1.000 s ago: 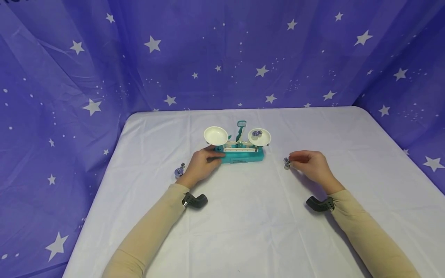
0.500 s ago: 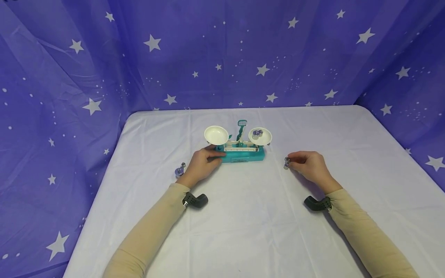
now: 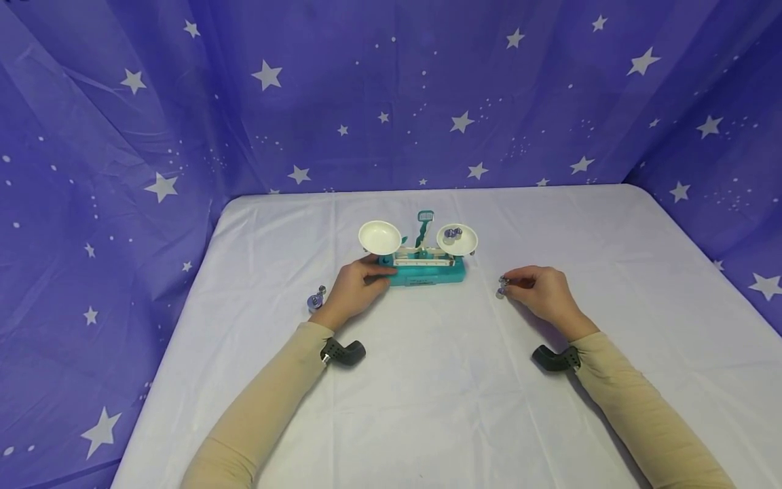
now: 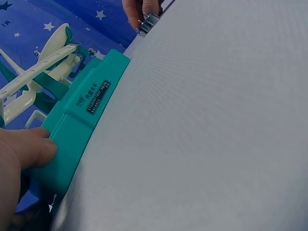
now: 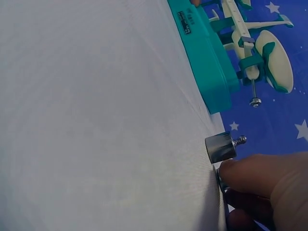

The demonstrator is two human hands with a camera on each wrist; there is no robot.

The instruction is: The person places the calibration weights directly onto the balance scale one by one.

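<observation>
A teal tray balance (image 3: 427, 274) with two white pans stands mid-table. My left hand (image 3: 359, 288) grips the left end of its base, thumb on the front face and the other fingers behind; the left wrist view shows that thumb (image 4: 36, 149). Right of the balance, my right hand (image 3: 546, 293) pinches a small metal weight, mostly hidden by the thumb in the right wrist view. Just beside the fingertips another knobbed cylindrical weight (image 5: 221, 147) stands upright on the cloth. Two metal weights (image 3: 453, 234) sit in the right pan (image 3: 467, 242); the left pan (image 3: 379, 238) holds nothing.
More metal weights (image 3: 315, 300) stand on the white tablecloth (image 3: 440, 394) beside my left wrist. A purple star-printed curtain (image 3: 366, 88) hangs behind the table and along both sides.
My right hand has shifted slightly left, and the weight at its fingertips has moved a little left too. The left hand stays on the balance base.
</observation>
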